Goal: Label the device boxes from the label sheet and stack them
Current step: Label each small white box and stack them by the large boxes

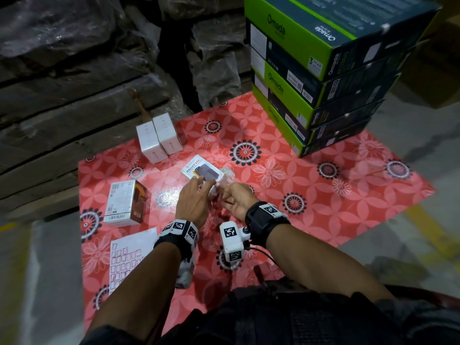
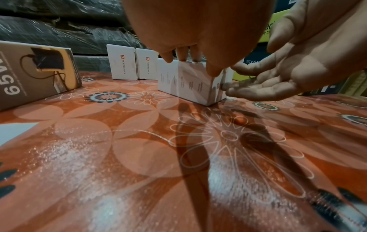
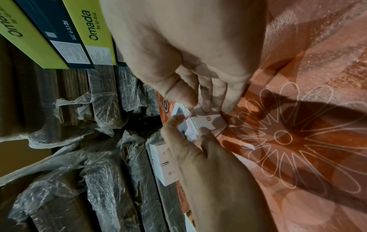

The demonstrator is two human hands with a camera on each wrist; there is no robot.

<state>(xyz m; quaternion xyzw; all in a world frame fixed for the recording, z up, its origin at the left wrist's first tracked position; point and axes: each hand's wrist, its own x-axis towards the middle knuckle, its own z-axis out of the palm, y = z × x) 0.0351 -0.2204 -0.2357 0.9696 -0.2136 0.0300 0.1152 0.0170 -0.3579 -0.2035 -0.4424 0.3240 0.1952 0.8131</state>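
- The white cardboard device box printed "HALLEY 20K" (image 1: 202, 171) lies flat on the red flower-patterned plastic mat (image 1: 323, 195), right under the fingertips of both hands.
- The left hand (image 1: 193, 204) reaches over the box's near edge, its fingers curled down on the top and its thumb (image 2: 213, 69) on the near corner.
- The right hand (image 1: 236, 201) presses loosely bent fingers (image 2: 234, 85) against the box's end face; whether they pinch a label cannot be told.
- Left of the left fingers lies a white-and-brown box (image 1: 127, 202) reading "65W"; beyond them stand two white "PORTRONICS" boxes (image 1: 159, 139), touching each other.
- The white label sheet (image 1: 129, 260) lies beside the left wrist, at the mat's near-left edge.
- Right of the right fingers the mat is bare as far as the stacked green-and-dark "Omada" cartons (image 1: 313, 70).
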